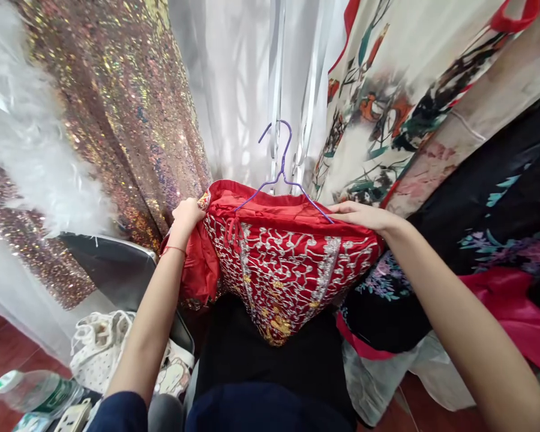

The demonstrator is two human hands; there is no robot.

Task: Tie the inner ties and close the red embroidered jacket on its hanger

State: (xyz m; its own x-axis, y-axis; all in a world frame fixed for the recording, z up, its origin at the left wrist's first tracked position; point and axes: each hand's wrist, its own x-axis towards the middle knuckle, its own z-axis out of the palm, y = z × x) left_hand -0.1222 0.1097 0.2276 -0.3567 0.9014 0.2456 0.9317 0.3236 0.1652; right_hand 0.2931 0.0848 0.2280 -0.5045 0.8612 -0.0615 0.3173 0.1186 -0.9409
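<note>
A gold sequin gown (117,120) fills the upper left of the frame, and a white painted robe (387,90) hangs at the upper right above a black floral garment (477,228). At the centre a red embroidered garment (288,264) hangs from a purple hanger (282,174), whose hook rises just above it. The left hand (186,216) is closed on the garment's left upper edge. The right hand (360,215) lies flat, fingers together, on its right shoulder. A plastic bottle (31,390) lies at the lower left.
</note>
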